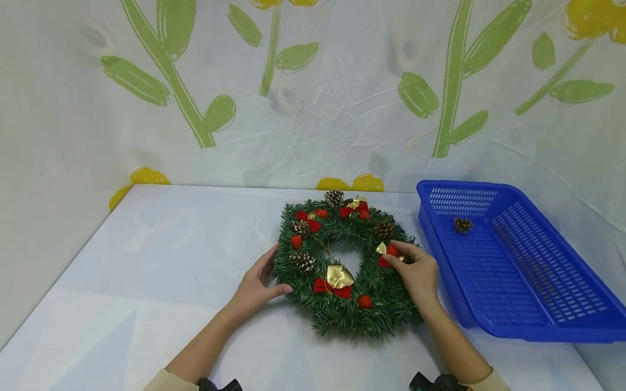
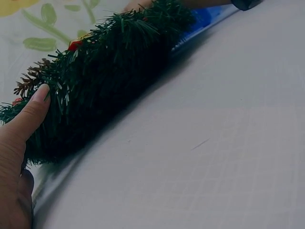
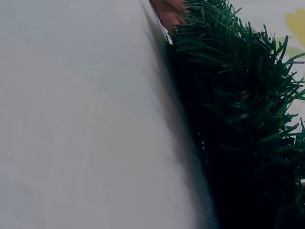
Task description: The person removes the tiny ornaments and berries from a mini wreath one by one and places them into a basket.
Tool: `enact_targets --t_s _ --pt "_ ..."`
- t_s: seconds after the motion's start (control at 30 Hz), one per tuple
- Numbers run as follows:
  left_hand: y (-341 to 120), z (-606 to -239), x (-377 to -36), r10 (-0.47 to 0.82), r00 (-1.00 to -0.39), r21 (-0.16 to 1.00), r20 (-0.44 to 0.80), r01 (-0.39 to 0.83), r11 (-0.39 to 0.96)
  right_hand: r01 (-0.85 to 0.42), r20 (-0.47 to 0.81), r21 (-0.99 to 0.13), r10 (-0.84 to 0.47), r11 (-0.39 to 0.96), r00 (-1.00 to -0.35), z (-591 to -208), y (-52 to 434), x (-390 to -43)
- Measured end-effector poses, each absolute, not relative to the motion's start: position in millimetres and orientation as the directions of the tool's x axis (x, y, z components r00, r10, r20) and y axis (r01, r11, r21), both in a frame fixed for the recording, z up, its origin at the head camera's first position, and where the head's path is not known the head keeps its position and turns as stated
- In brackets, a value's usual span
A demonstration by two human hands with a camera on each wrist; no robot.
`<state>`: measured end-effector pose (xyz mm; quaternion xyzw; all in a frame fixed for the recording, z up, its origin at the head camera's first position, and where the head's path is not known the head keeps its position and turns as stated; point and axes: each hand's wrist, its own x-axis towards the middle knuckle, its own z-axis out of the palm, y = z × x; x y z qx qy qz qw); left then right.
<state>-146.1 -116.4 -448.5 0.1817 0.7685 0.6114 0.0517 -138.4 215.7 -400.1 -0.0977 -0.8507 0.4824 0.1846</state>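
Note:
A green wreath [image 1: 364, 323] lies on the white table, trimmed with pine cones [image 1: 302, 263], red berries [image 1: 364, 302] and red-and-gold bows [image 1: 339, 277]. My left hand [image 1: 255, 285] holds its left edge. The thumb is on the upper side, as the left wrist view also shows, and the other fingers are partly hidden behind the greenery. On the right side of the ring, my right hand [image 1: 421, 271] pinches a small red-and-gold bow [image 1: 383, 262] between thumb and index finger. The right wrist view catches the wreath's dark side [image 3: 238, 119] but not the right hand's fingers.
A blue plastic basket [image 1: 518, 288] stands right of the wreath, close to the right forearm. One pine cone [image 1: 462, 225] lies inside it. Behind the table [image 1: 161, 271] hangs a pale sheet [image 1: 323, 125] printed with green leaves and yellow flowers.

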Motion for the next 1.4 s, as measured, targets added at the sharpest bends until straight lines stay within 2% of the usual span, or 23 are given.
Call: enact_targets --t_s 0.3,0.63,0.87,1.17,1.4 --pt "-115 -448 -146 0.337 -0.930 0.958 0.146 0.218 0.186 -0.033 0.230 -0.875 0.357 0.483 -0.905 -386 216 -136" --pt "-115 -450 -146 0.334 -0.931 0.961 0.145 0.213 0.177 0.010 0.100 -0.948 0.328 0.317 -0.939 -367 224 -131" --pt "-116 -450 -146 0.336 -0.930 0.962 0.151 0.216 0.165 -0.014 0.062 -0.981 0.243 0.195 -0.968 -365 226 -129" --pt "-116 -451 -148 0.331 -0.929 0.958 0.164 0.230 0.171 -0.099 0.101 -0.995 0.084 0.021 -0.991 -356 233 -123" --pt "-116 -451 -148 0.337 -0.929 0.961 0.154 0.220 0.168 -0.086 0.091 -0.993 0.058 0.081 -0.994 -347 234 -115"
